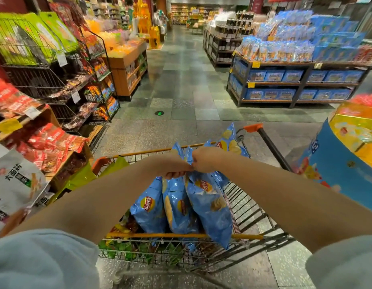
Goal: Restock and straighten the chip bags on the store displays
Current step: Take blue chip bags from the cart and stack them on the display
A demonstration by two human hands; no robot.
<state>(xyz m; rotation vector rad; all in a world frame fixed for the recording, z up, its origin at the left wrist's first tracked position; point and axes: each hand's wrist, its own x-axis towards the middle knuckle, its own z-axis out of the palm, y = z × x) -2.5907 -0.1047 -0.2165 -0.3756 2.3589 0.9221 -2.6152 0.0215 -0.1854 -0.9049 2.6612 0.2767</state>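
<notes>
Both my hands meet above a wire shopping cart (254,236) with orange trim. My left hand (174,165) pinches the top edges of blue chip bags (176,207) that hang down into the cart. My right hand (204,160) grips the top of the rightmost hanging blue bag (210,207). Another blue chip bag (231,142) stands in the cart behind my right hand. Green bags (116,163) lie at the cart's left side, and more snack packs sit in its bottom.
Wire racks and cardboard bins of red and green snack bags (51,142) stand on the left. A round blue display (352,155) is close on the right. A shelf unit with blue boxes (295,78) stands further right. A tiled aisle (181,80) runs ahead.
</notes>
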